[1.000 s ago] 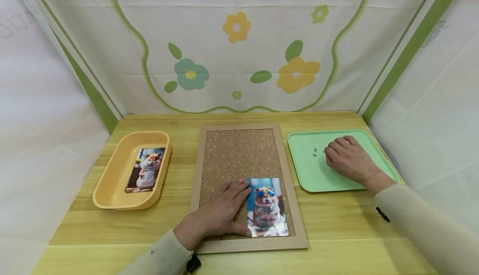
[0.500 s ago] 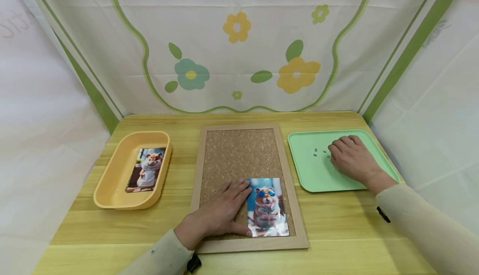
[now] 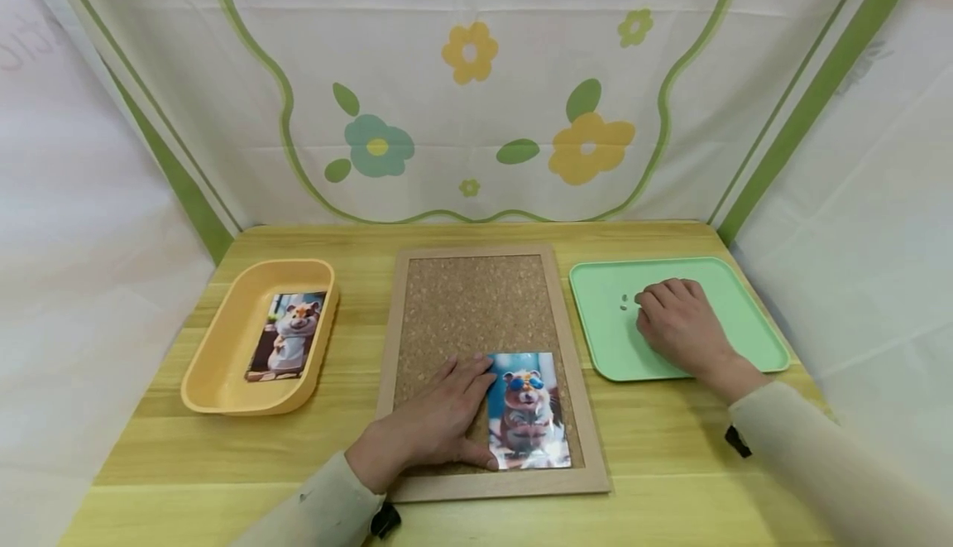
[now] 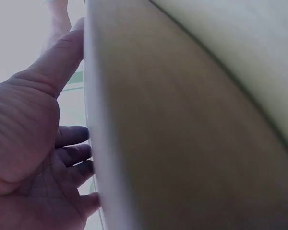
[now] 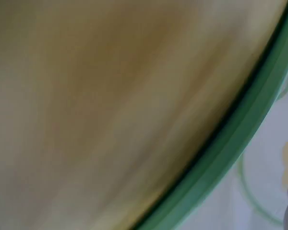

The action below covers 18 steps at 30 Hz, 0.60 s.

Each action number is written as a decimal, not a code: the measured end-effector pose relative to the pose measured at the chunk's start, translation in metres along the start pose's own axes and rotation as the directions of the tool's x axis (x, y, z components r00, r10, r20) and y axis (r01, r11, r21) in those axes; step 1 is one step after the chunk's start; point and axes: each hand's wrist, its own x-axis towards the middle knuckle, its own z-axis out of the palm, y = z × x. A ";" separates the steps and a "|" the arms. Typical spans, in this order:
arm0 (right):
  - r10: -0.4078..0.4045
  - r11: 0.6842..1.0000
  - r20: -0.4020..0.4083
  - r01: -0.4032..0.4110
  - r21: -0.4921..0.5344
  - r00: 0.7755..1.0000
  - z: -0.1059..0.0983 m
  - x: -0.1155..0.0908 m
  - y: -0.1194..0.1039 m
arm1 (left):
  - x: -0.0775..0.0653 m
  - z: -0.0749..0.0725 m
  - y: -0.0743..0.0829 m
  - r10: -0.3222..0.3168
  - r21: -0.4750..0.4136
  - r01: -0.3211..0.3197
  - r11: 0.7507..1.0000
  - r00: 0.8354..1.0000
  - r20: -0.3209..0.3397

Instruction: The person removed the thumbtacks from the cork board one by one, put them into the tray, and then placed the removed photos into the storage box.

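My left hand (image 3: 439, 419) lies flat on a wood-framed cork board (image 3: 476, 299), fingers spread, its thumb and index fingertips at the left edge of a hamster photo (image 3: 527, 415) with blue sunglasses. That photo sits in the board's lower right corner. In the left wrist view, the thumb and fingertips of the left hand (image 4: 43, 139) meet the board's edge. Over a green tray (image 3: 722, 282), my right hand (image 3: 685, 323) points down with curled fingers. Tiny shiny pieces (image 3: 624, 303) lie just left of its fingertips. What its fingertips hold, if anything, is hidden.
On the left stands a yellow basket (image 3: 216, 357) with another hamster photo (image 3: 289, 336) inside. A flowered cloth (image 3: 476, 117) hangs behind the wooden table (image 3: 670, 439). The green tray's rim (image 5: 240, 129) crosses the right wrist view.
My right hand first drew back slightly right, uncovering more tiny pieces, then moved left and covered some again. My left hand and the photo have stayed in place.
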 end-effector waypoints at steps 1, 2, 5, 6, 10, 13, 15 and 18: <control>0.017 1.000 0.003 -0.017 0.018 1.000 0.000 0.002 -0.007 | 0.000 -0.001 0.001 -0.002 0.002 0.002 1.000 1.000 0.001; 0.032 0.999 0.010 -0.032 0.033 0.999 -0.001 0.004 -0.014 | 0.000 -0.001 0.001 -0.004 0.003 0.004 1.000 1.000 0.003; 0.058 0.996 0.047 -0.061 0.063 0.997 -0.003 0.010 -0.034 | 0.001 -0.003 0.002 -0.002 0.016 0.002 1.000 1.000 0.004; 0.064 0.995 0.064 -0.069 0.072 0.996 -0.004 0.012 -0.041 | 0.001 -0.003 0.002 0.002 0.020 -0.002 1.000 1.000 0.001; 0.078 0.990 0.128 -0.092 0.104 0.989 -0.008 0.019 -0.066 | 0.002 -0.004 0.002 -0.003 -0.022 0.003 1.000 1.000 -0.013; 0.079 0.986 0.171 -0.102 0.132 0.982 -0.012 0.022 -0.084 | 0.004 -0.007 0.003 -0.055 -0.114 0.050 0.992 0.998 -0.041; 0.067 0.984 0.197 -0.097 0.147 0.978 -0.014 0.024 -0.096 | 0.006 -0.010 0.003 -0.112 -0.200 0.095 0.975 0.991 -0.074; 0.039 0.981 0.231 -0.081 0.176 0.972 -0.017 0.024 -0.111 | 0.011 -0.016 0.003 -0.207 -0.347 0.156 0.925 0.971 -0.117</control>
